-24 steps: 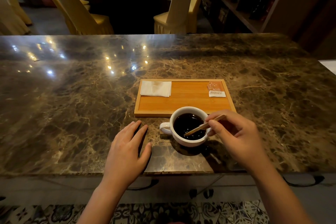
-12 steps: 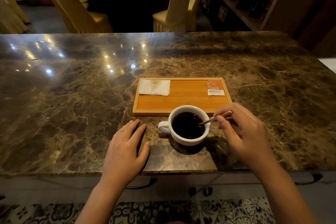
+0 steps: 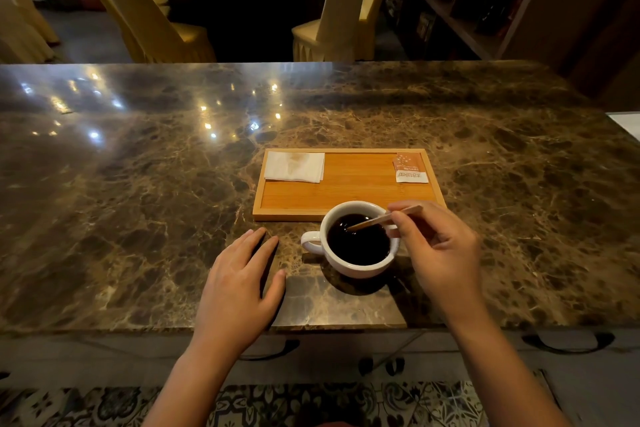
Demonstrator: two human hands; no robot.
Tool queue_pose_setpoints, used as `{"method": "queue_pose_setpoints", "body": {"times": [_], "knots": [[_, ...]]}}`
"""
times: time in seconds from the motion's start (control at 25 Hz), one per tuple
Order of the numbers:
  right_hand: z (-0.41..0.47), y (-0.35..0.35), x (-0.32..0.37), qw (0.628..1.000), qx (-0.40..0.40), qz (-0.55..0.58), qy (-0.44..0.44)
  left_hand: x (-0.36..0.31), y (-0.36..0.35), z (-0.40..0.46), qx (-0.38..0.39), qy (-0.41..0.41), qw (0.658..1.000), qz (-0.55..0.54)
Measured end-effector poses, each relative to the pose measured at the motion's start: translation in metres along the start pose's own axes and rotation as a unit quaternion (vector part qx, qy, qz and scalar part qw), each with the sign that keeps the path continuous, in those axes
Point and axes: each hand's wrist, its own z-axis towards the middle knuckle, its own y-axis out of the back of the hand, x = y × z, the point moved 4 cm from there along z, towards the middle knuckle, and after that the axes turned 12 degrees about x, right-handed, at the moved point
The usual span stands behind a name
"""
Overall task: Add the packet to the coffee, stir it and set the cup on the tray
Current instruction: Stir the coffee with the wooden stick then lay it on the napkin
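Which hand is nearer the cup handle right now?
Left. The left hand lies flat beside the cup handle; the right hand holds the stir stick at the opposite rim.

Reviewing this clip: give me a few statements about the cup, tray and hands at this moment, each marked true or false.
1. The cup stands on the tray. False: it stands on the marble counter, just in front of the tray.
2. The right hand holds a stir stick with its tip in the coffee. True.
3. The left hand grips the cup's handle. False: it lies flat on the counter, apart from the cup.
4. A folded napkin lies in the tray's far left corner. True.
5. The packet lies on the counter beside the tray. False: it lies on the tray, far right corner.
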Motion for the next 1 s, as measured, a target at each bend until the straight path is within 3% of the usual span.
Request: {"method": "queue_pose_setpoints", "body": {"times": [0.12, 0.24, 0.48, 0.68, 1.0], "knots": [[0.000, 0.009, 0.000, 0.994, -0.001, -0.108, 0.030, 0.000, 0.000, 0.000, 0.001, 0.000, 1.000, 0.001], [-0.003, 0.014, 0.004, 0.989, 0.033, -0.143, 0.037, 0.001, -0.001, 0.001, 0.000, -0.001, 1.000, 0.003], [-0.002, 0.013, 0.005, 0.994, 0.099, -0.041, -0.023, 0.000, 0.000, -0.001, -0.002, 0.000, 1.000, -0.001], [0.003, 0.020, -0.001, 0.987, 0.037, 0.133, -0.081, -0.001, 0.001, -0.001, -0.002, -0.003, 1.000, -0.001], [0.021, 0.042, -0.007, 0.987, -0.009, 0.133, -0.094, -0.001, 0.002, -0.001, -0.004, -0.006, 1.000, -0.006]]}}
